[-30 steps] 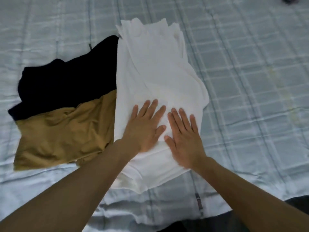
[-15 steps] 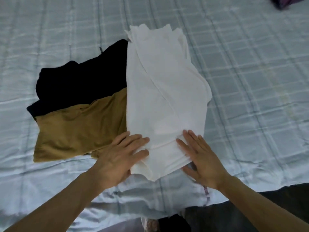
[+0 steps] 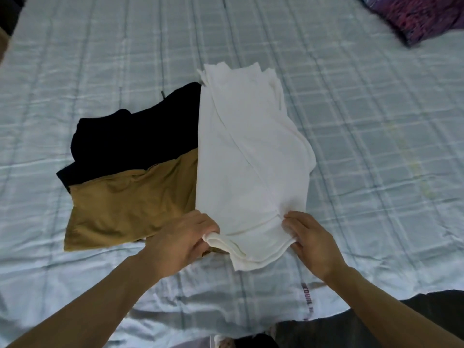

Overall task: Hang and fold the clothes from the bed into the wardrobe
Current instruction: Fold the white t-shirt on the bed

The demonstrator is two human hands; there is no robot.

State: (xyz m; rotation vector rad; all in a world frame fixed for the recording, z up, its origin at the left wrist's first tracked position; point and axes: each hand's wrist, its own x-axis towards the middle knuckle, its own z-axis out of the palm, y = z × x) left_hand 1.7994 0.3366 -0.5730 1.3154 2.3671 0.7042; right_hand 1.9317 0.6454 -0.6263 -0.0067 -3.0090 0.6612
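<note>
Pale blue checked bedsheet [image 3: 351,121], purple patterned cushion [image 3: 416,18] at far corner

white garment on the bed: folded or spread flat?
Folded. The white garment lies as a narrow strip with stacked layers showing at its near edge, which the left hand and right hand pinch at the corners.

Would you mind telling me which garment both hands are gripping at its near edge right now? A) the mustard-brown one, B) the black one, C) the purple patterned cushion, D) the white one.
D: the left hand and the right hand each pinch a near corner of the folded white garment, while the other fabrics lie untouched.
</note>
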